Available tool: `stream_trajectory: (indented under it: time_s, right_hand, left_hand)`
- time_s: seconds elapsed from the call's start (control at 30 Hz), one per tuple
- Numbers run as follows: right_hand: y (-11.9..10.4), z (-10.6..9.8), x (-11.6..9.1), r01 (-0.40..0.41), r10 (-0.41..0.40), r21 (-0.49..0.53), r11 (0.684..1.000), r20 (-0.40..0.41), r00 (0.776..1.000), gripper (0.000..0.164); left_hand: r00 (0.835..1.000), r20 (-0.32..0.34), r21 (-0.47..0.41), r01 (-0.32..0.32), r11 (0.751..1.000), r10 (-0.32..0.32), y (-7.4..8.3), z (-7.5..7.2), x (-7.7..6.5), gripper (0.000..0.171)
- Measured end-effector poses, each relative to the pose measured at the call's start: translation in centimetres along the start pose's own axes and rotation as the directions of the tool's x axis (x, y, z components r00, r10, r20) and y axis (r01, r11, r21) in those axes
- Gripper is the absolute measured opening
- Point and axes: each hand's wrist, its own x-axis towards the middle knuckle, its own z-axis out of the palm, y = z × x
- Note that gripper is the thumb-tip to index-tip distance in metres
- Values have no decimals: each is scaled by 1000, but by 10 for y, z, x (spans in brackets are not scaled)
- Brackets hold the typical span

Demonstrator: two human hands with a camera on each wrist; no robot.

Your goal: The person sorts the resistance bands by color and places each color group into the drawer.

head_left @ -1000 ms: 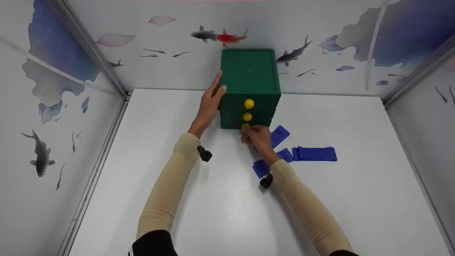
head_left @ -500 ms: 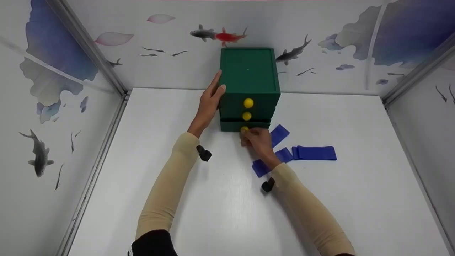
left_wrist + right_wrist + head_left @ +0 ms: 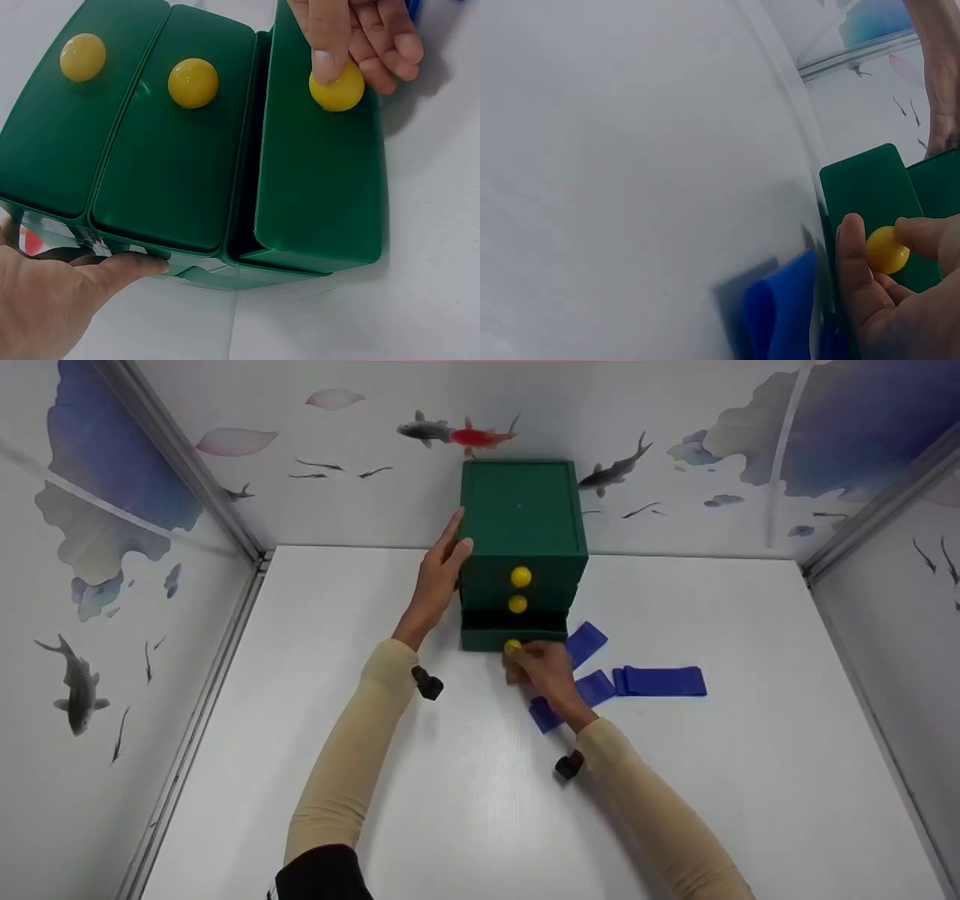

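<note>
A green drawer cabinet (image 3: pixel 521 510) with three drawers and round yellow knobs stands against the back wall. My left hand (image 3: pixel 437 577) rests along its left side, the thumb by the front top corner; its other fingers are partly hidden behind that side. Down at the front, my right hand (image 3: pixel 546 671) pinches the yellow knob (image 3: pixel 341 94) of the bottom drawer (image 3: pixel 484 640) between thumb and fingers. That drawer is pulled partway out, with a dark gap showing behind its front. Both upper drawers (image 3: pixel 172 157) are closed.
Several folded blue strips lie on the white table (image 3: pixel 465 795) right of the cabinet: one flat stack (image 3: pixel 664 681), another strip (image 3: pixel 586 643) by the drawer, others near my right wrist. White panels (image 3: pixel 172 622) with painted fish enclose the table at the back and sides.
The bottom drawer has slid out toward me from fully closed, the right hand moving back with its knob. My left hand has stayed on the cabinet's side.
</note>
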Motion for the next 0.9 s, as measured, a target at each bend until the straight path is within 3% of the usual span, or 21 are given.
stream_trajectory:
  time_s: [0.57,0.9]
  right_hand:
    - [0,3,-35,40,-39,-68,997,18,999,23]
    - [6,3,-45,16,-13,-75,997,36,999,24]
  left_hand:
    - [1000,3,-37,30,999,-30,1,0,0,62]
    - [1000,-2,-31,16,999,-16,-1,1,-1,61]
